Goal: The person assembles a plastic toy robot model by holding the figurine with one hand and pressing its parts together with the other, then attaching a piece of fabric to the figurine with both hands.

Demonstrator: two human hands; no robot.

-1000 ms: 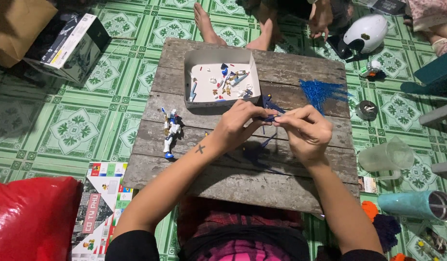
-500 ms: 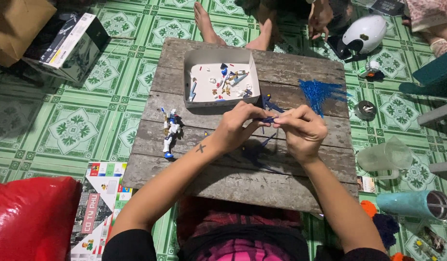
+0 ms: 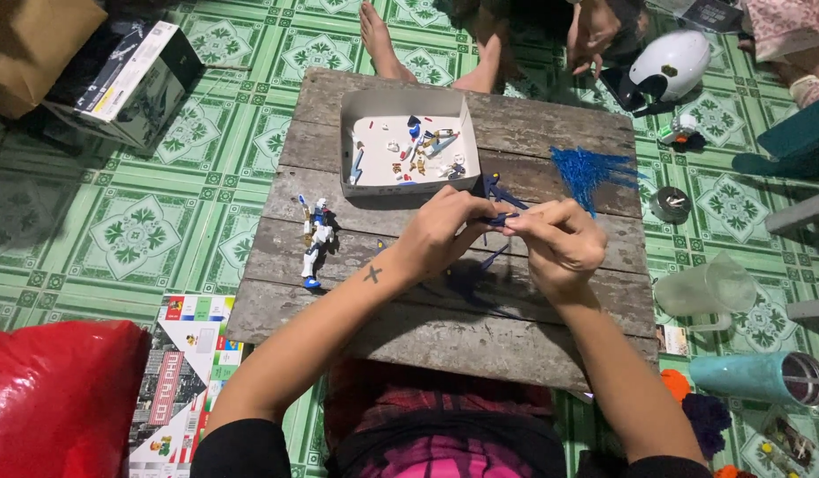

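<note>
Both hands meet over the middle of the wooden board [image 3: 409,327]. The left hand [image 3: 440,235] and the right hand [image 3: 558,243] pinch a small dark blue plastic part [image 3: 498,215] between their fingertips, just in front of the white box [image 3: 356,106] of small pieces. A small robot figure [image 3: 315,241] lies near the board's left edge, and a blue plastic frame [image 3: 591,168] lies near its far right corner.

Both forearms reach forward; the left hand [image 3: 440,232] and right hand [image 3: 556,241] meet, fingers curled, fingertips pinched together.
</note>
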